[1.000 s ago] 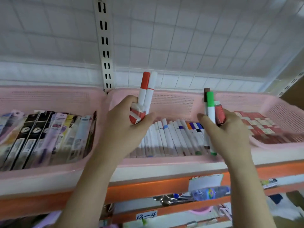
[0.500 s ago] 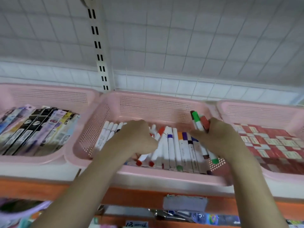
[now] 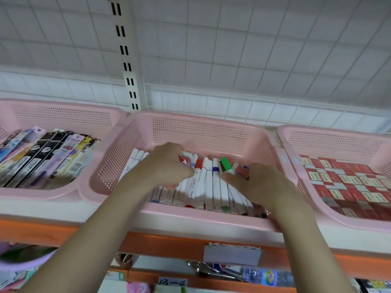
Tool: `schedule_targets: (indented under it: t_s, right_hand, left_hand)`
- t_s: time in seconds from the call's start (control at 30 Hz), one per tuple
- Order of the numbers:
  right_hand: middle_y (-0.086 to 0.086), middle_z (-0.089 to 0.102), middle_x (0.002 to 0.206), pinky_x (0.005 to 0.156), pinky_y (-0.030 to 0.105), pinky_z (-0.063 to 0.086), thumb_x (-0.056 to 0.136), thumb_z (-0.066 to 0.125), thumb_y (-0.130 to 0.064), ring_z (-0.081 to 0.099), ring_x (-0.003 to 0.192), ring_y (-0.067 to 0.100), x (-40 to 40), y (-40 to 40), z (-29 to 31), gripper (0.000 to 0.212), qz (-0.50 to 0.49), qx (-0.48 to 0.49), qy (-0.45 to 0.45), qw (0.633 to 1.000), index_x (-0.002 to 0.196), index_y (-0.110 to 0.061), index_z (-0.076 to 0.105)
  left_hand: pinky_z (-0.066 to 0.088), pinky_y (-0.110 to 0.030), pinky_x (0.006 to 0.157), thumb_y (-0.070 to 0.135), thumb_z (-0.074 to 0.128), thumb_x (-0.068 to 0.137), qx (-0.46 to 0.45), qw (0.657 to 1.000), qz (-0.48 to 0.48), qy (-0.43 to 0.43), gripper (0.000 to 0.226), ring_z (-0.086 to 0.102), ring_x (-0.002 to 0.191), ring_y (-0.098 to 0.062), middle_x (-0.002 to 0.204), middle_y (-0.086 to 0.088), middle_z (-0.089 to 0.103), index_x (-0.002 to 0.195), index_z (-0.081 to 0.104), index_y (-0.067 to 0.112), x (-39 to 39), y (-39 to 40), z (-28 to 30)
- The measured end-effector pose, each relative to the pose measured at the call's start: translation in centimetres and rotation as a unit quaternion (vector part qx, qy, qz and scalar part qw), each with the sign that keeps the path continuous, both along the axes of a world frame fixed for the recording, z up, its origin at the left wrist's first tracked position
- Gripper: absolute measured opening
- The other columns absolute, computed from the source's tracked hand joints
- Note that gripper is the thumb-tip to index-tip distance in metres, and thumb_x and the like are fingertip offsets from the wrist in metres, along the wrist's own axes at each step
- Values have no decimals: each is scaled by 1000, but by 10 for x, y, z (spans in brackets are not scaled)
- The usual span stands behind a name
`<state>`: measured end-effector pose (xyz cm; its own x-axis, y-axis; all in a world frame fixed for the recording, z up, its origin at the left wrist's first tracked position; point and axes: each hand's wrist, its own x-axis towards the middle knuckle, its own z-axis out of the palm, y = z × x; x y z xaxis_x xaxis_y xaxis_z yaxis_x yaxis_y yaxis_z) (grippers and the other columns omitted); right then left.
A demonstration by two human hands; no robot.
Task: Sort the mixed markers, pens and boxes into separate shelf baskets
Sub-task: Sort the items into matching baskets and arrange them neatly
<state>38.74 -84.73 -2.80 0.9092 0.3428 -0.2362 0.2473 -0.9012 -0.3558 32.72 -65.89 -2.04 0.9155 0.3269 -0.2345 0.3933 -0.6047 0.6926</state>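
Note:
Three pink baskets stand on the shelf. The middle basket (image 3: 198,132) holds a row of white markers (image 3: 208,182) with coloured caps. My left hand (image 3: 167,166) is down inside it, gripping a small red-and-white box (image 3: 183,160) and red-capped markers among the row. My right hand (image 3: 262,182) is also inside, holding a green-capped marker (image 3: 226,164), a brown one and a dark red box (image 3: 242,172) low over the row. The left basket (image 3: 63,117) holds packaged pens (image 3: 46,155). The right basket (image 3: 336,140) holds red and white boxes (image 3: 347,182).
A white wire grid (image 3: 232,49) with a slotted upright (image 3: 127,60) backs the shelf. The orange shelf edge (image 3: 169,244) carries a torn label (image 3: 231,253). Below it lie a water bottle (image 3: 260,277), metal clips and a tag reading 13-4 (image 3: 172,282).
Both hands have come down from above the rim into the middle basket with their markers and boxes. The camera view has tilted, so the baskets sit lower in the frame.

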Motion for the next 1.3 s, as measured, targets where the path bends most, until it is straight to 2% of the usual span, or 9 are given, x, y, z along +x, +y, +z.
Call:
schedule_targets:
  t_s: [0.27, 0.4, 0.53, 0.67, 0.83, 0.93, 1.03, 1.2, 1.3]
  right_hand:
    - [4, 56, 82, 73, 38, 51, 95, 36, -53, 59, 81, 27, 7, -1, 6, 40, -17, 16, -106, 994, 90, -15, 47]
    - [4, 55, 81, 70, 37, 50, 94, 44, -47, 59, 79, 27, 15, -3, 9, 34, 6, 19, -107, 994, 88, -13, 45]
    - [4, 58, 83, 74, 39, 53, 93, 44, -50, 62, 79, 27, 17, 11, 7, 37, 23, 23, -76, 997, 91, -14, 49]
    - [2, 56, 82, 70, 33, 48, 97, 40, -42, 58, 78, 24, 17, 18, 4, 26, 72, -21, -68, 995, 88, -18, 44]
    - [-1, 56, 76, 73, 37, 52, 97, 38, -44, 63, 73, 24, 14, 8, 13, 29, 61, 27, -49, 997, 76, -25, 39]
    - [0, 54, 74, 60, 32, 49, 98, 40, -40, 63, 66, 21, 14, 2, 17, 31, 47, 63, -51, 996, 71, -25, 36]
    - [2, 56, 72, 46, 24, 39, 99, 41, -35, 62, 58, 17, 16, -3, 17, 29, 38, 76, -52, 995, 74, -21, 39]
    - [1, 59, 79, 66, 36, 54, 98, 40, -40, 64, 67, 22, 17, 4, 11, 27, 43, 59, -52, 996, 113, -18, 47]
    - [-1, 59, 84, 77, 39, 54, 99, 38, -36, 61, 73, 22, 17, 10, 6, 35, 41, 39, -60, 997, 133, -27, 40]
  left_hand:
    - [57, -27, 58, 20, 73, 79, 9, 993, -100, 66, 36, 61, 68, -17, 93, 11, 50, 107, 51, 17, 12, -9, -5]
    - [59, -31, 63, 22, 73, 78, 26, 992, -115, 44, 35, 64, 68, -23, 102, -2, 57, 106, 53, 14, 14, -6, -8]
    - [47, -25, 51, 22, 73, 77, 30, 994, -98, -36, 21, 54, 57, -15, 92, -1, 60, 88, 55, 19, 10, -1, -11]
    - [35, -23, 55, 13, 67, 78, 97, 987, -104, -79, 25, 48, 71, -6, 92, 4, 54, 94, 52, 23, 15, 14, -2]
    - [44, -19, 50, 12, 65, 78, 125, 978, -163, -38, 39, 57, 69, -11, 102, 5, 55, 116, 59, 19, 40, 18, 5]
    - [43, -15, 42, 15, 65, 77, 94, 975, -194, 47, 30, 61, 58, -10, 102, -4, 65, 107, 63, 18, 52, 13, -1]
    - [44, -15, 43, 16, 65, 75, 70, 974, -207, 62, 21, 62, 56, -11, 98, -5, 67, 96, 65, 19, 54, 11, -6]
    - [46, -14, 43, 16, 67, 80, 46, 982, -172, -54, 18, 59, 60, -9, 92, 12, 58, 97, 61, 20, 41, 25, 3]
    - [45, -16, 46, 31, 69, 81, 26, 982, -139, -122, 18, 62, 69, -11, 85, 16, 55, 91, 56, 25, 26, 30, 8]
